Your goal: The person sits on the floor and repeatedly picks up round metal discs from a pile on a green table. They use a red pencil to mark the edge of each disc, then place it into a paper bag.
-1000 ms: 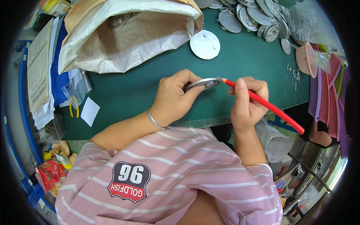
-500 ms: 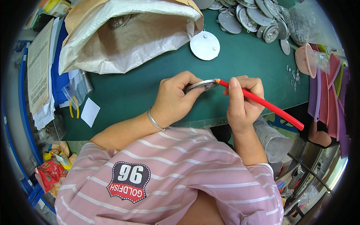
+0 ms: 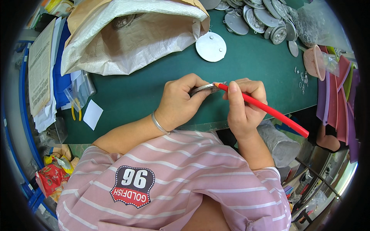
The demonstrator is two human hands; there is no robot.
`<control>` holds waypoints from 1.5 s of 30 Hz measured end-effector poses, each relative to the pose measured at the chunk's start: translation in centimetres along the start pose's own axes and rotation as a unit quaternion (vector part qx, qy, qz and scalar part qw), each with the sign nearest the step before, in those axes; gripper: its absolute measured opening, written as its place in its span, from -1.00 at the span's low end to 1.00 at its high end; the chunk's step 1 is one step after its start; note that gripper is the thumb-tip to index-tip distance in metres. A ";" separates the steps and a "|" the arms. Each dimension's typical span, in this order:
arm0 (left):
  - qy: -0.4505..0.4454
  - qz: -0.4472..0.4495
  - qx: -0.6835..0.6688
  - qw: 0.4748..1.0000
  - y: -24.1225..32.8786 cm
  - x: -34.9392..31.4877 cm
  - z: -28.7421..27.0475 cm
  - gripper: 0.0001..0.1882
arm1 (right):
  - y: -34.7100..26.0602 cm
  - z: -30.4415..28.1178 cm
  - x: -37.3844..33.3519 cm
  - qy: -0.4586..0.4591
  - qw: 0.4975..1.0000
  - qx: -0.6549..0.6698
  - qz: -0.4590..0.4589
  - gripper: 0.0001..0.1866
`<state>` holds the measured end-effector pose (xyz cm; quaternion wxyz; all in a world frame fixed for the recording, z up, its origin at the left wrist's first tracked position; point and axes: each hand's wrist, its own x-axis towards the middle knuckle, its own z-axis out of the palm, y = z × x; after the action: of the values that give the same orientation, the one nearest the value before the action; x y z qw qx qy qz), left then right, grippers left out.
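Observation:
My left hand [image 3: 180, 99] grips a round silver metal medal [image 3: 203, 89] between thumb and fingers, tilted nearly edge-on above the green table. A red pencil [image 3: 266, 109] is pinched in my right hand [image 3: 246, 106], its tip meeting the medal's rim on the right side. Whether a mark is left there is too small to tell. Beyond my hands a plain silver disc [image 3: 211, 47] with a small loop and two little studs lies flat on the table.
An open white woven sack [image 3: 135, 50] with a medal inside lies at the far left. Many medals [image 3: 266, 17] are heaped at the far right, near a pink cup [image 3: 314, 62] and small metal rings [image 3: 301, 79]. Yellow-handled pliers [image 3: 76, 110] and white paper [image 3: 93, 114] lie left.
My right hand and the red pencil have shifted slightly left, the tip sliding along the medal's rim toward my left hand. My left hand stays nearly still.

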<state>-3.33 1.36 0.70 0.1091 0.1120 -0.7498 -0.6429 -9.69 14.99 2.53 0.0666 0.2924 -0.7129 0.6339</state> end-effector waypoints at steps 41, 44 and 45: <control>0.031 0.096 0.115 0.988 0.0 0.6 -0.5 -0.86 | -0.2 -0.5 -1.3 -0.080 0.992 -0.075 -0.061 -0.87; 0.026 0.128 0.109 0.985 -0.4 0.4 -0.4 -0.88 | -0.4 -0.5 -1.3 -0.014 1.000 0.020 -0.007 -0.91; 0.026 0.128 0.113 0.985 -0.5 0.4 -0.5 -0.88 | -0.8 -0.4 -0.6 -0.011 1.000 0.013 -0.016 -0.91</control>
<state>-3.51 0.70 0.26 0.1963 0.0435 -0.8229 -0.5314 -8.86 15.52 3.04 0.0652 0.3113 -0.7004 0.6390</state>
